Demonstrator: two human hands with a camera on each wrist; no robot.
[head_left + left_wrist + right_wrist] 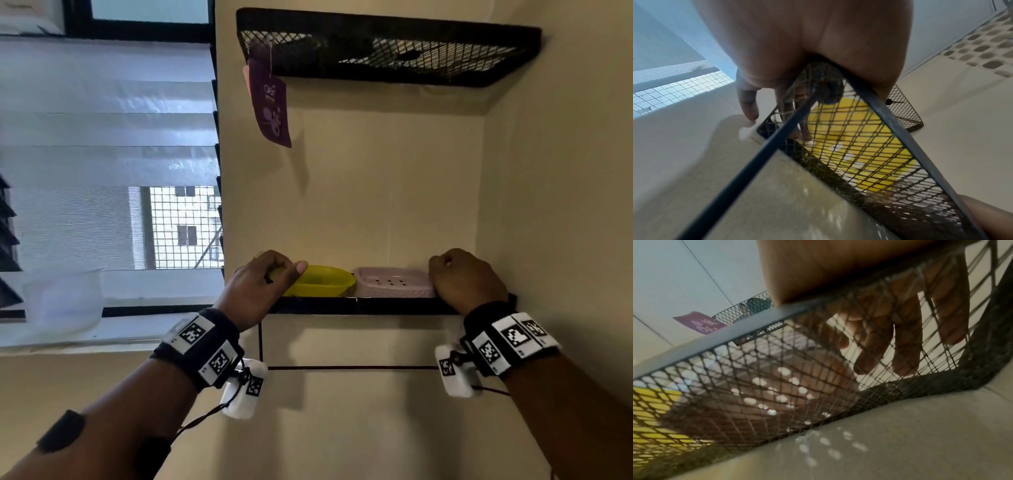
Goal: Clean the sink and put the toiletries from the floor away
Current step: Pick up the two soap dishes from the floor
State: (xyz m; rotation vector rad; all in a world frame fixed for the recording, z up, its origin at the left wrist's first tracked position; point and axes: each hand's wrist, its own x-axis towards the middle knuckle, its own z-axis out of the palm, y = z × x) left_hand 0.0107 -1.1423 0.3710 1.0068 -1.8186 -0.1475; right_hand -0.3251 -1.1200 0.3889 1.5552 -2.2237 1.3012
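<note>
Black mesh forms the lower shelf (359, 305) fixed in the wall corner, and everything here is placed against it. At its left end the left hand (260, 291) is curled over the front rim, thumb out beside the yellow soap dish (325, 282) that sits on the shelf; whether the dish itself is gripped cannot be told. Just right of that dish, touching or nearly so, a pink soap dish (394, 284) lies on the mesh. At the shelf's right end the right hand (466, 281) is hooked over the rim, its fingers (906, 344) seen through the mesh resting inside, holding nothing else. Above the shelf a second mesh shelf (387, 48) carries a hanging purple sachet (270, 106). The dishes are best nudged back from the rim (a slip is likely otherwise), with pressure kept light on the shelf.
</note>
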